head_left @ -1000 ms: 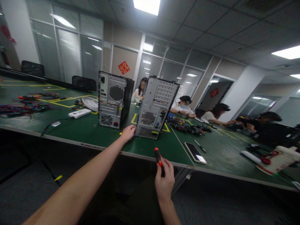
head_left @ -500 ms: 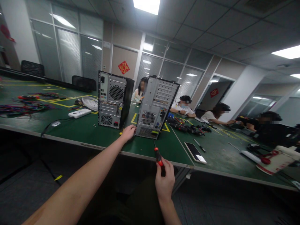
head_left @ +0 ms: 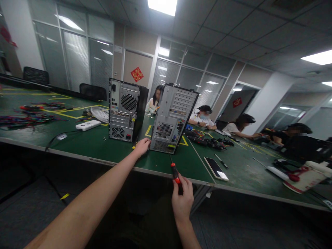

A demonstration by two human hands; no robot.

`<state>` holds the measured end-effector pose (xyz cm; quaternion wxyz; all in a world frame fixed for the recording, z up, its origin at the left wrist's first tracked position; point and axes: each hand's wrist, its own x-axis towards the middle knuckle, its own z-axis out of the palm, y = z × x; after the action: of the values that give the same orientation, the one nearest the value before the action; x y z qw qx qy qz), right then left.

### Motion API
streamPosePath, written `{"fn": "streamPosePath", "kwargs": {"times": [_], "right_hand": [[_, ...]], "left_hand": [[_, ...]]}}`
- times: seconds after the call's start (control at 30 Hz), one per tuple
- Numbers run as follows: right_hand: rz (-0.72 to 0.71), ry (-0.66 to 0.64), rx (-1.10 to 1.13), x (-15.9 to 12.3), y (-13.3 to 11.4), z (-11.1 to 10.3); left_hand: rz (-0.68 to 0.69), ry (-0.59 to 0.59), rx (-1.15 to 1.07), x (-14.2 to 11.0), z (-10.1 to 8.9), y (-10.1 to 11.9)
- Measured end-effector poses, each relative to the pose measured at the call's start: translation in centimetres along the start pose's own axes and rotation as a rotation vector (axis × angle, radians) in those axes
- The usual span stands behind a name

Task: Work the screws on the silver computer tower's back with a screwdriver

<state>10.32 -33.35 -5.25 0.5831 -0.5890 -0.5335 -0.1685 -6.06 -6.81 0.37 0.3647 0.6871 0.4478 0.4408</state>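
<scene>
In a glass-walled office, the left hand [head_left: 142, 146] is resting open against a computer tower [head_left: 171, 117] on the green table [head_left: 85, 145] while the right hand [head_left: 182, 200] is gripping a red-handled screwdriver [head_left: 175, 173].

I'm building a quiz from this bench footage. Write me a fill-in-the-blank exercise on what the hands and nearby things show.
1. The right hand grips a screwdriver with a black and ____ handle.
2. The left hand rests at the bottom corner of the ____ computer tower.
3. A phone lies flat on the ____ table, to the right of the screwdriver.
4. The number of computer towers standing on the table is ____.

Missing words: red; grey; green; two
</scene>
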Motion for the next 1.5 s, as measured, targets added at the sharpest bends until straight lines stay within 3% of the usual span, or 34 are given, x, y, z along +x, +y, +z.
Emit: {"fn": "streamPosePath", "kwargs": {"times": [0.17,0.4,0.73,0.97,1.17,1.37,1.5], "right_hand": [[-0.061,0.019,-0.036,0.1,0.0,0.0],[0.061,0.011,0.02,0.0,0.1,0.0],[-0.065,0.014,-0.027,0.1,-0.1,0.1],[-0.018,0.017,-0.022,0.1,-0.1,-0.1],[-0.067,0.019,-0.04,0.1,-0.2,0.0],[0.013,0.013,-0.005,0.1,-0.2,-0.1],[-0.045,-0.004,-0.009,0.1,-0.2,-0.1]], "left_hand": [[-0.001,-0.005,-0.011,0.0,0.0,-0.1],[0.007,-0.001,-0.015,-0.1,0.0,-0.1],[0.023,0.012,0.0,0.1,0.1,-0.2],[0.015,0.008,0.005,0.3,0.1,-0.4],[-0.003,0.002,-0.001,-0.2,-0.1,0.4],[-0.006,0.005,0.003,-0.4,-0.2,0.5],[-0.003,0.004,-0.001,-0.3,-0.1,0.4]]}}
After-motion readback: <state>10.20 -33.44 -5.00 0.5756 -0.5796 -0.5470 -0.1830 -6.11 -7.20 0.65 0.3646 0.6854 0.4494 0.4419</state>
